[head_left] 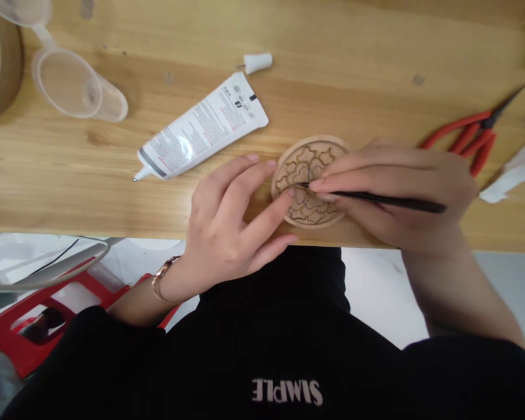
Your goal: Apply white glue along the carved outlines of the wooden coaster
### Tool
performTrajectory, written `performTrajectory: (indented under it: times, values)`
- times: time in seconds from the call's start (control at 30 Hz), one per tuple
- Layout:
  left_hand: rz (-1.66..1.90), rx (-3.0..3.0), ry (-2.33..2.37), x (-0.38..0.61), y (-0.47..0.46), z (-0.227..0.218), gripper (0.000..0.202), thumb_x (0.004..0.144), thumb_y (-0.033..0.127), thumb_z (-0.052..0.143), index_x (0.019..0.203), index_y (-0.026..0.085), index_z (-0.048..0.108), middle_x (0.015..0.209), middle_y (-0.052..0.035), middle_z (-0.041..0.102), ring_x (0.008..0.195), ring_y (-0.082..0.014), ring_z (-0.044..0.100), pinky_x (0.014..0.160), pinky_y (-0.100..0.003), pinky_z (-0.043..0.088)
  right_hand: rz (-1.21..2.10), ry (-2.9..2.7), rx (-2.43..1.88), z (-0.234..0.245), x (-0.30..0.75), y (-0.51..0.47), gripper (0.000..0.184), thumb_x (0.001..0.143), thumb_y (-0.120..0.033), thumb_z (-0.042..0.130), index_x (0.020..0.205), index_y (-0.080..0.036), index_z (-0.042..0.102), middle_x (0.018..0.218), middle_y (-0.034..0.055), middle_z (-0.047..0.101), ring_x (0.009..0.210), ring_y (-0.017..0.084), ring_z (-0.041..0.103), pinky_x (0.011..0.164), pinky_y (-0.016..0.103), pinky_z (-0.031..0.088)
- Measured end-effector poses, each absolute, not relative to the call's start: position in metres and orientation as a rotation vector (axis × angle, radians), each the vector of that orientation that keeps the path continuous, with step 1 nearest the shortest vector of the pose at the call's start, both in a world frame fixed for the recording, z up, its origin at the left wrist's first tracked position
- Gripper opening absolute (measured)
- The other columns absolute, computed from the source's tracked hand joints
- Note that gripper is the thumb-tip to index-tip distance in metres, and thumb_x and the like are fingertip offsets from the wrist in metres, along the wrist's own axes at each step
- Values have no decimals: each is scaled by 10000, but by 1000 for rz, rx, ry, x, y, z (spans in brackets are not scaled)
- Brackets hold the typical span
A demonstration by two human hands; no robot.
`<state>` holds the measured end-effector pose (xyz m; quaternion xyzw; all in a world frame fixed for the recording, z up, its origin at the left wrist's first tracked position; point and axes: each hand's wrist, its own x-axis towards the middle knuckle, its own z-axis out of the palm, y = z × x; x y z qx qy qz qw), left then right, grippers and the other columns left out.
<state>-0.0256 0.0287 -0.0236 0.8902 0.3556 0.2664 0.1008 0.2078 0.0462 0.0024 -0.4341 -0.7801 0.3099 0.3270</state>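
The round wooden disc (307,166) lies flat on the wooden table (332,70), close to the near edge and right in front of the person. Its face is cut with a fretwork of curling, petal-like outlines. It sits between the two hands, with both touching it.

The right hand (398,186) covers the disc's right side, its fingers pinched shut, pen-fashion, around a thin black tool (389,201). The tool's long axis runs almost level across the table. Its back end sticks out past the hand to the right, and its tip rests on the pattern near the disc's middle, pointing toward the other hand.

The left hand (227,227) comes in from the left. It is open and loosely spread and grips nothing. A fingertip or two press against the disc's left rim, just beside the tool's tip. A bracelet (161,277) sits on that wrist.

Further out, up and to the left of the disc, a white glue tube (203,131) lies on its side, nozzle bare and aimed at the table's near-left. Its white cap (257,62) lies apart, beyond the tube's flat end. Clear plastic measuring cups (72,84) lie at the far left. Red-handled scissors (472,137) lie well off to the right, next to some crumpled white paper (514,169).
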Motion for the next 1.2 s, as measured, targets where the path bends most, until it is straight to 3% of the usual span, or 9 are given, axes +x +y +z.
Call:
performTrajectory:
  times: [0.1, 0.67, 0.8, 1.2]
  values:
    - [722, 2609, 1072, -25, 29, -23, 453, 881, 539, 606, 1248, 276, 575, 1296, -105, 562, 1238, -315, 530, 1012, -504, 495, 812, -2054, -1161, 4, 208, 46, 141, 849, -199, 685, 887, -327, 729, 897, -35, 761, 825, 171, 729, 745, 324, 618]
    - [748, 2616, 1049, -24, 28, -23, 476, 875, 539, 624, 1228, 222, 596, 1296, -139, 562, 1233, -338, 533, 1008, -518, 484, 767, -2098, -1136, 0, 208, 48, 127, 845, -216, 697, 900, -329, 708, 903, -41, 767, 821, 159, 733, 732, 299, 610]
    - [716, 2551, 1070, -24, 27, -23, 447, 889, 531, 614, 1249, 270, 574, 1327, -97, 551, 1260, -327, 524, 1033, -524, 463, 815, -2073, -1111, 2, 207, 50, 153, 839, -182, 700, 902, -321, 715, 901, -29, 768, 823, 161, 732, 748, 300, 606]
    - [718, 2579, 1034, -24, 28, -22, 461, 910, 519, 585, 1265, 226, 570, 1310, -139, 581, 1247, -345, 541, 1013, -530, 468, 890, -1942, -1153, 6, 212, 46, 169, 825, -147, 706, 954, -245, 752, 884, 30, 758, 819, 174, 709, 752, 314, 611]
